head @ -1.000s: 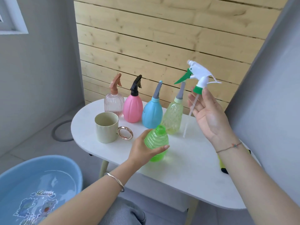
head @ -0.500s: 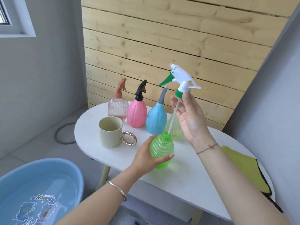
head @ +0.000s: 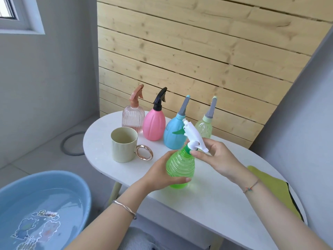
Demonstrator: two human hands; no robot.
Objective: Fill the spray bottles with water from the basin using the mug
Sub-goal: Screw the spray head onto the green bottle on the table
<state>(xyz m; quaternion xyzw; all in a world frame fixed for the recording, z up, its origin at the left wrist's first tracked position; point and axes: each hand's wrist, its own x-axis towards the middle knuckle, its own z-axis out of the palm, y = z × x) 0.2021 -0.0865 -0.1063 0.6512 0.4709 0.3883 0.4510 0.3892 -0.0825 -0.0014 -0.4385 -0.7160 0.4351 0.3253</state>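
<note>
Capping step, by the look of it: green bottle (head: 180, 168) stands upright near the middle of the bench (head: 216, 204), w/ its white spray head (head: 193, 139) seated on the neck, nozzle aimed to abt 10 o'clock. Left hand (head: 158, 175) wraps the ribbed body from the 8 o'clock side, thumb across the front, the rest hidden behind. Right hand (head: 221, 159) comes in from 4 o'clock; its fingers (head: 200, 152) pinch the green collar just under the trigger. Tightening vs loosening can't be told from one still, and the water level is hard to read thru the tinted ribs.

Mug (head: 124, 147) sits upright at the green bottle's 9 o'clock, gold ring handle turned toward it, untouched; inside prob. empty. Basin (head: 59, 175), w/ water in it, is on the floor at 7 o'clock, below the bench edge. Four more stand along the 12 o'clock edge, heads all on: clear pink bottle (head: 133, 118), pink bottle (head: 154, 125), blue bottle (head: 173, 136), pale green bottle (head: 203, 127). Yellow cloth (head: 266, 184) lies at 4 o'clock.

Next move, as a judgement: left hand keeps the body from spinning while the right turns the collar, head kept square so the threads don't cross. After that, one hand is free for the mug or the next bottle in the row.
</note>
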